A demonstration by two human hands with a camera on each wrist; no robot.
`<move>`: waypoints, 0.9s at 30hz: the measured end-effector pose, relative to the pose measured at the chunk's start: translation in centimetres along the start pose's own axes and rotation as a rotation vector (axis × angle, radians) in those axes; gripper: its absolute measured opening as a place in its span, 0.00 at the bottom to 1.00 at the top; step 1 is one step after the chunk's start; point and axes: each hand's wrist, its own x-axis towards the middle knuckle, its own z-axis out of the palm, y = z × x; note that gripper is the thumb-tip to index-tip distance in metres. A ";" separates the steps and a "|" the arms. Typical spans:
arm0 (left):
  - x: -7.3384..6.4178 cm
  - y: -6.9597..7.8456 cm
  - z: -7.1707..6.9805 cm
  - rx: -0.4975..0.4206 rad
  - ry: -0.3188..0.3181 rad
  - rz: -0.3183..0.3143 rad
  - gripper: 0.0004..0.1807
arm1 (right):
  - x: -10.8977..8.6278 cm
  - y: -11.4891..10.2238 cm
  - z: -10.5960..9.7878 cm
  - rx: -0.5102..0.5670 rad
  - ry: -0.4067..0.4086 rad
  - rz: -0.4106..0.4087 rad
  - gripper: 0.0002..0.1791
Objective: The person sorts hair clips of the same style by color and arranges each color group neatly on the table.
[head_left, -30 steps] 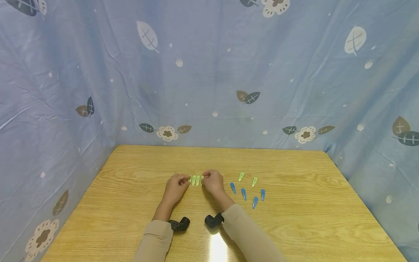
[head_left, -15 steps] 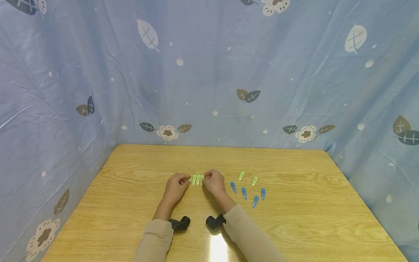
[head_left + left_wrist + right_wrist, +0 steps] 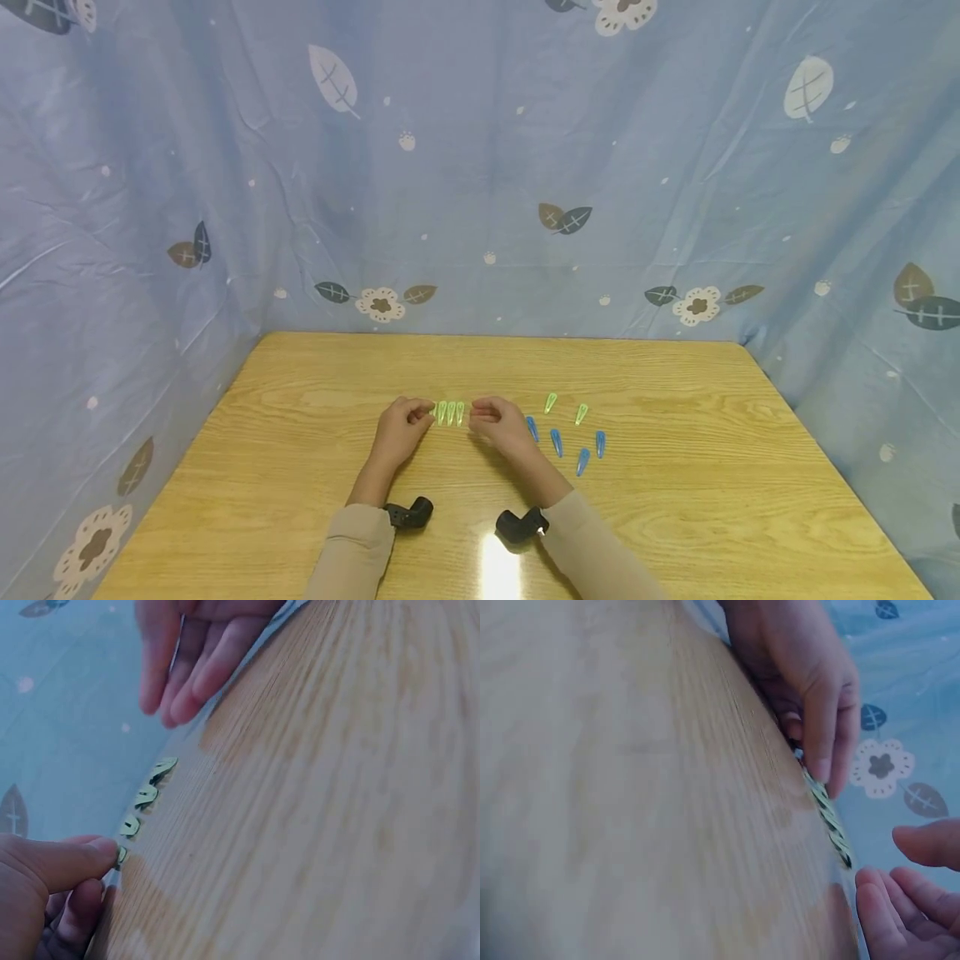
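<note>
Several light green snap hair clips (image 3: 452,413) lie side by side in a short row on the wooden table. My left hand (image 3: 400,429) is at the row's left end, and its thumb and forefinger pinch the leftmost green hair clip (image 3: 121,858), partly covering it. Just off the right end, my right hand (image 3: 504,427) holds nothing. In the right wrist view its thumb (image 3: 930,844) stands apart from the loosely bent fingers (image 3: 892,907), with a gap between them and the row.
Two more green clips (image 3: 551,403) lie loose to the right, with several blue hair clips (image 3: 556,443) scattered in front of them. Black wrist cameras (image 3: 410,513) sit on both wrists. A blue patterned curtain (image 3: 480,167) hangs behind and beside the wooden table (image 3: 712,500).
My right hand has let go of the rightmost green clip in the row and drawn back a little to the right, its fingers opening. The left hand stays in place.
</note>
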 end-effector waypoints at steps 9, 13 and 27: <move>0.0 -0.2 -0.1 -0.005 0.003 0.000 0.11 | -1.9 0.4 -3.2 0.086 -0.040 -0.032 0.23; -0.1 -0.2 0.0 -0.006 0.004 -0.004 0.11 | -2.6 0.3 -4.9 0.088 0.011 -0.053 0.21; -0.2 0.1 0.0 -0.006 0.020 0.015 0.10 | -4.9 0.8 -11.4 -0.007 0.136 -0.095 0.22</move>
